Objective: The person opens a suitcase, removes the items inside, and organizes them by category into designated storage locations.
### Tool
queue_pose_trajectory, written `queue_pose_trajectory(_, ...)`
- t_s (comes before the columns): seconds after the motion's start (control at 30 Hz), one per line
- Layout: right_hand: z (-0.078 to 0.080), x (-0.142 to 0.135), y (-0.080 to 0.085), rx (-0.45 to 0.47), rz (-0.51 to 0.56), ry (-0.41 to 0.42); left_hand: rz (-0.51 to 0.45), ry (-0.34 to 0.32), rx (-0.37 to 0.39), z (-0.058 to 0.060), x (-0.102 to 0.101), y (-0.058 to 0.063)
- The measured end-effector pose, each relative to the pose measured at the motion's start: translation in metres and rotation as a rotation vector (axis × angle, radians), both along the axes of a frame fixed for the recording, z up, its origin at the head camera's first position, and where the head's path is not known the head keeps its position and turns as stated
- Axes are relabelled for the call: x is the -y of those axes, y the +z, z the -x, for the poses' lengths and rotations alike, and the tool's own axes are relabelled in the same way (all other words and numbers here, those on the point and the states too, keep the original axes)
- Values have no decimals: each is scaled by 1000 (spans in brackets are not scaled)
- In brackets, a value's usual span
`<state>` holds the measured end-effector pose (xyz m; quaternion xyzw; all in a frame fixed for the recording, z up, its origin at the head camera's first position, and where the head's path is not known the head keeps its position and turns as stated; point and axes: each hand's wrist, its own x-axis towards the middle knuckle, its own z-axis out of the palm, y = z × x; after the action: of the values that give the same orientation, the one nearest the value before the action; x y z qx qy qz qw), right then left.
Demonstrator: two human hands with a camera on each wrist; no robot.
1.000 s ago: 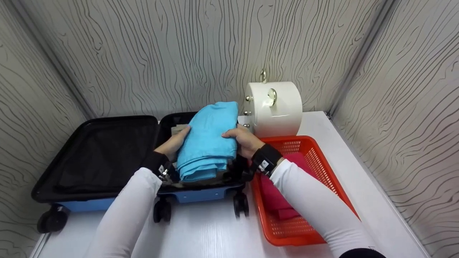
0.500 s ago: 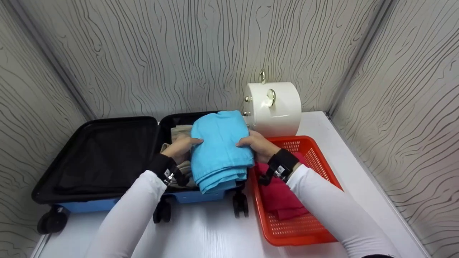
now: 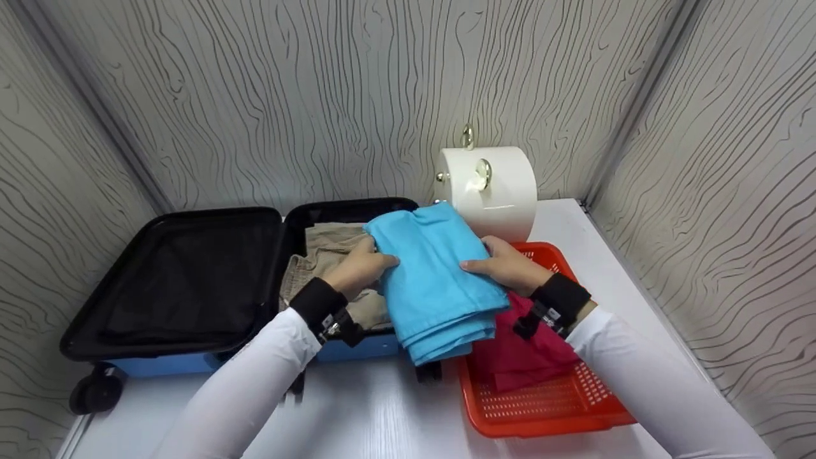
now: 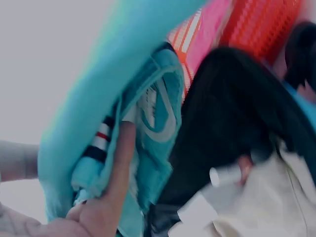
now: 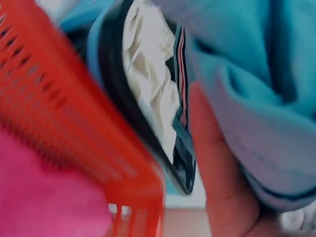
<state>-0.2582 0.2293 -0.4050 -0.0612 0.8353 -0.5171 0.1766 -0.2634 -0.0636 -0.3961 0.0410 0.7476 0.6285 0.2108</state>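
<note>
Both hands hold a folded light-blue garment (image 3: pixel 440 274) up between the suitcase and the basket. The left hand (image 3: pixel 364 266) grips its left side, thumb on top; in the left wrist view a finger (image 4: pixel 118 173) lies among the folds, near a label and a striped trim. At the right side, the right hand (image 3: pixel 510 264) pinches the cloth with its thumb above and fingers beneath. Beige clothing (image 3: pixel 338 248) lies in the right half of the open suitcase (image 3: pixel 357 207), partly covered by the left hand and the blue garment.
A red plastic basket (image 3: pixel 529 427) with a dark pink cloth (image 3: pixel 523 363) in it stands at the right. Behind it is a white cylindrical case (image 3: pixel 503 191) with metal handles. The suitcase's other half (image 3: pixel 172 280) lies open at the left, close to the patterned walls.
Both hands have carried the blue garment to the right and somewhat toward the person, from over the suitcase to partly over the basket. More of the beige clothing now shows.
</note>
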Motion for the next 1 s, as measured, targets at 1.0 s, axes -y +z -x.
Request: queue_pose_trajectory(1.0,-48,-126,-3,168,-304,92,-58,-167,-167,-49,-127,-21)
